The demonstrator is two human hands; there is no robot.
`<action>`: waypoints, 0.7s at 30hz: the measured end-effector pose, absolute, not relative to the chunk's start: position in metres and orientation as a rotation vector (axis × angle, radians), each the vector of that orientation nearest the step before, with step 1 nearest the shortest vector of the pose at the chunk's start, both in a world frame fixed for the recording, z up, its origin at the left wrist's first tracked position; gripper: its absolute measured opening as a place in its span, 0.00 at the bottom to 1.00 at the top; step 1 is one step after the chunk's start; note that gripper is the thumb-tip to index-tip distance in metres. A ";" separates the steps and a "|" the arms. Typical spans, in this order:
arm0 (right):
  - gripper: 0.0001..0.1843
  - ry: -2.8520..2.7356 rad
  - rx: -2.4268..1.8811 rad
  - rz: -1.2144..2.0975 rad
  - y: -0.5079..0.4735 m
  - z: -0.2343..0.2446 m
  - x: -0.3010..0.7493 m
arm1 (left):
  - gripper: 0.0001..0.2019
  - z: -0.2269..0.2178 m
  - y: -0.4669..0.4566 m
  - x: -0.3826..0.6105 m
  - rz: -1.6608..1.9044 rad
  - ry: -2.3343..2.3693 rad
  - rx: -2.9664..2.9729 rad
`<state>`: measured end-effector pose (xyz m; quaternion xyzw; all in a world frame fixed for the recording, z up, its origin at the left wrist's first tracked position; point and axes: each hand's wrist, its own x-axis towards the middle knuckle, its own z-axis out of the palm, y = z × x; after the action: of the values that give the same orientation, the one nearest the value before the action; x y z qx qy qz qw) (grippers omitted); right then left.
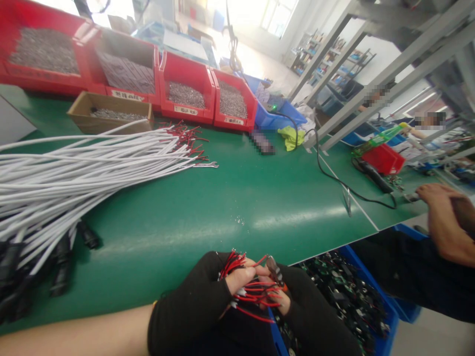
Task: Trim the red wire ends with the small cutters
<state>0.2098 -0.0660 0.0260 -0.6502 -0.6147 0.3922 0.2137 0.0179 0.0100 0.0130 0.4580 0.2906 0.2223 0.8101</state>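
Observation:
My left hand (237,281), in a black fingerless glove, is closed around a bunch of thin red wires (256,294) with some black ones among them. My right hand (280,299), also gloved in black, grips small pliers (273,269) whose metal jaws point up and whose orange handle partly shows. Its fingertips meet the left thumb at a single red wire. Farther back on the left lies a thick bundle of white cables (111,170) with red wire ends and black connectors (63,257). An open-end wrench (210,165) pokes out beside it.
Red bins (187,101) of small metal parts and a cardboard box (111,111) line the back. A black cord (322,168) crosses the green table (222,207). Below its edge sits a blue crate (386,306) of dark parts. At right is a co-worker's hand (438,198).

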 end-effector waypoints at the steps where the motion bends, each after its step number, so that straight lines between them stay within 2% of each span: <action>1: 0.16 -1.696 -1.809 1.086 -0.068 0.022 0.212 | 0.18 0.014 0.010 0.018 0.481 0.618 0.979; 9: 0.22 -1.615 -1.849 1.136 -0.079 -0.006 0.226 | 0.18 0.018 0.013 0.015 0.481 0.623 1.028; 21: 0.25 -1.552 -1.974 1.082 -0.077 0.005 0.220 | 0.23 0.010 0.010 0.014 0.435 0.637 1.022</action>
<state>0.2203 -0.0773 0.0047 -0.7071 -0.5559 0.3876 0.2019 0.0140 0.0105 0.0098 0.4769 0.2972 0.2030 0.8019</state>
